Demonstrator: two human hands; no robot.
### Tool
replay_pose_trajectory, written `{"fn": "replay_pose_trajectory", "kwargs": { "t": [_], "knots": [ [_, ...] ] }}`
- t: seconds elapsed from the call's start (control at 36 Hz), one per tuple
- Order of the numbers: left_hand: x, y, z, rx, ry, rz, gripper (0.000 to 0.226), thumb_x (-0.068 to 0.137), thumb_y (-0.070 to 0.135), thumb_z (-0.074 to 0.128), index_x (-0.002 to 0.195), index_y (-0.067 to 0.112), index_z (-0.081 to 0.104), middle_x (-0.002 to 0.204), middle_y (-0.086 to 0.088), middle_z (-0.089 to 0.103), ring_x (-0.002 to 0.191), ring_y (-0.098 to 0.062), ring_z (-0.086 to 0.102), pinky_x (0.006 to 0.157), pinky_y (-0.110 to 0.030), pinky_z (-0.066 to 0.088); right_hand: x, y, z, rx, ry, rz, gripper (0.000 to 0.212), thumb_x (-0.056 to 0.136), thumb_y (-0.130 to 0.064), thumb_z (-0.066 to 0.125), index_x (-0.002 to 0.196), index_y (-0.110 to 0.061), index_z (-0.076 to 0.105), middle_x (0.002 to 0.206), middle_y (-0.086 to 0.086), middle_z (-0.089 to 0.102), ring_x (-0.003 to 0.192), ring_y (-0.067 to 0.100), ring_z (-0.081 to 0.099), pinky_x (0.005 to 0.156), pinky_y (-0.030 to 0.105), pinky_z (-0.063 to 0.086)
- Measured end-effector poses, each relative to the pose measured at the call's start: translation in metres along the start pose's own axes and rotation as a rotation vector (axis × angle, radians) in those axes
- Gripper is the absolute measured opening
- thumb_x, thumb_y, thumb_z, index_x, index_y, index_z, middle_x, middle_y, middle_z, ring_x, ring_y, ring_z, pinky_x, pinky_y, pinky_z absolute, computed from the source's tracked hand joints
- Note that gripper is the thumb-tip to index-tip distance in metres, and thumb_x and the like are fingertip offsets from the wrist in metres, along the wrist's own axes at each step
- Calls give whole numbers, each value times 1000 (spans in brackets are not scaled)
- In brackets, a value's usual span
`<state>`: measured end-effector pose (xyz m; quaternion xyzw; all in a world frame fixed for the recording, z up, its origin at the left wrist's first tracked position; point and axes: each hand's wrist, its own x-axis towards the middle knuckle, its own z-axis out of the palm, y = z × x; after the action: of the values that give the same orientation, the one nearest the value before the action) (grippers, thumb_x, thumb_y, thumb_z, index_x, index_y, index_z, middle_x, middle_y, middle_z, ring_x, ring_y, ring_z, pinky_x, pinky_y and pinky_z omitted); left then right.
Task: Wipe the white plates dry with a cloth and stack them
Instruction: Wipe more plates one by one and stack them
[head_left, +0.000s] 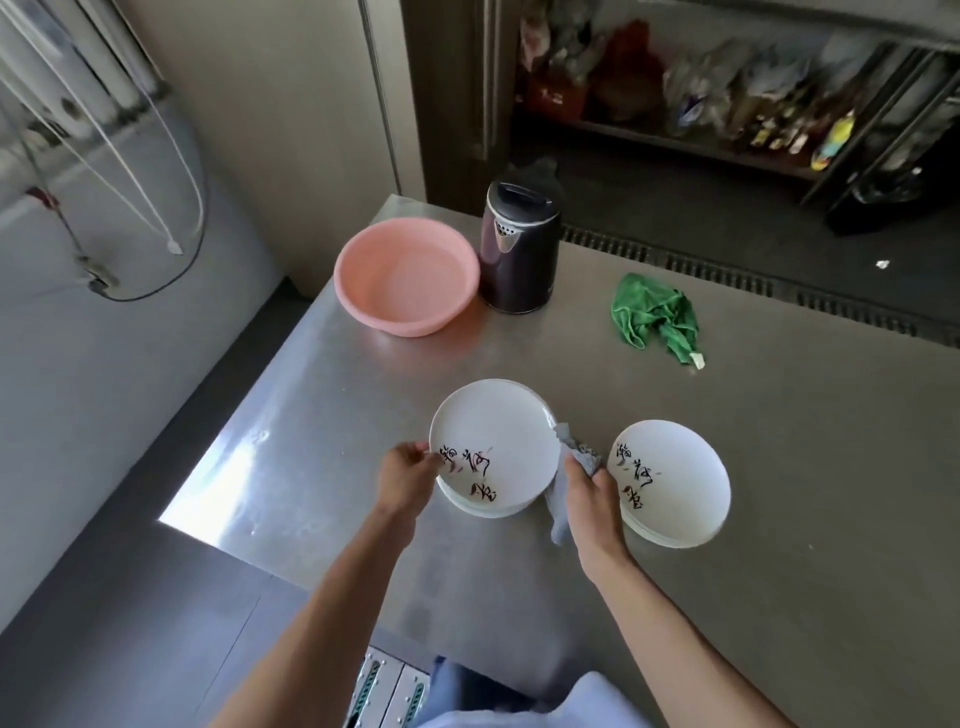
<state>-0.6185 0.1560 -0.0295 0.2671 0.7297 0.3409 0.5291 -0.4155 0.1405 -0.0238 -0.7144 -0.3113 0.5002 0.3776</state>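
The left hand (408, 475) pinches the left rim of the top white plate (498, 431), which sits slightly lifted over a small stack on the steel table (779, 545). The right hand (589, 493) grips a grey cloth (576, 453) against that plate's right edge. A second plate stack (680, 483) lies just right of this hand. Farther back are a green cloth (654, 314), a pink basin (405, 275) and a dark kettle (519, 249).

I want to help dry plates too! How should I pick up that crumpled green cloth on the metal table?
Probably pinch the bunched-up middle of the crumpled green cloth from straight above. It lies loose in raised folds on the steel table, with nothing touching it, so a fold is easy to catch.
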Motion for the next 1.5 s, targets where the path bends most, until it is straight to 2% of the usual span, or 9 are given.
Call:
{"fn": "replay_pose_trajectory", "kwargs": {
  "t": [0.17, 0.56, 0.64, 0.89, 1.08, 1.22, 1.31, 1.39, 1.5],
  "knots": [
    [7, -3, -3, -29, -81, -12, 9, 90, -3, 57, 91, 6, 54, 91, -16, 70, 81, -26, 71, 66, -36, 62, 8, 7, 0, 83, 17, 4, 18, 99, -32, 51, 92, -23, 65, 76, -15, 72, 74, 14, 66, 66, 20, 48],
    [-31, -4, 38, -88, -608, -29, 54, 83, 5, 57, 134, 23, 61, 120, -9, 74, 108, -29, 73, 78, -48, 62, -20, 21, -74, 265, 203, -182, 24, 104, -26, 49, 122, -26, 65, 111, -22, 71, 108, 0, 62, 86, 8, 46],
    [-43, -7, 62, -31, -734, -57, 54, 89, 0, 54, 137, 25, 59, 123, -9, 73, 110, -29, 72, 77, -45, 62, -32, 37, -101, 245, 258, -258, 32, 97, -28, 52, 124, -22, 67, 111, -14, 72, 100, 4, 65, 80, 19, 53],
    [-67, -50, 107, 151, -863, -234, 61, 75, 7, 59, 135, 19, 61, 125, -15, 70, 110, -39, 70, 88, -56, 60, -67, 95, -144, 0, 174, -289, 40, 96, -27, 51, 132, -41, 59, 130, -23, 63, 123, -4, 55, 94, 5, 41],
    [-68, -85, 117, 232, -836, -356, 52, 76, 7, 57, 126, 17, 68, 115, -18, 74, 102, -39, 73, 77, -45, 61, -75, 153, -142, -494, -50, -237, 53, 97, -15, 53, 141, -44, 43, 145, -9, 50, 124, 6, 55, 101, 11, 37],
    [-65, -98, 126, 240, -795, -402, 51, 74, 8, 62, 123, 15, 69, 109, -19, 76, 93, -35, 75, 76, -42, 61, -78, 193, -134, -851, -177, -359, 53, 83, -21, 68, 134, -9, 60, 142, 11, 56, 132, 32, 53, 113, 34, 26],
    [-64, -103, 130, 223, -783, -416, 51, 74, 4, 61, 125, 14, 68, 109, -20, 76, 95, -38, 75, 75, -45, 62, -72, 196, -133, -913, -218, -310, 63, 86, -29, 63, 142, -1, 51, 153, 14, 43, 142, 32, 38, 119, 29, 11],
    [-64, -104, 132, 222, -778, -410, 54, 72, 5, 61, 125, 13, 66, 108, -20, 76, 96, -39, 75, 73, -44, 62, -51, 191, -128, -968, -203, -259, 68, 104, -35, 40, 158, -5, 11, 166, 9, -3, 154, 23, -3, 116, 22, -22],
    [-63, -106, 133, 196, -766, -393, 47, 78, 2, 57, 124, 9, 67, 110, -22, 75, 98, -39, 74, 79, -48, 62, -27, 173, -111, -958, -248, -191, 65, 107, -36, 29, 159, -9, 2, 166, 6, -11, 153, 19, -11, 115, 24, -18]
  ]
}}
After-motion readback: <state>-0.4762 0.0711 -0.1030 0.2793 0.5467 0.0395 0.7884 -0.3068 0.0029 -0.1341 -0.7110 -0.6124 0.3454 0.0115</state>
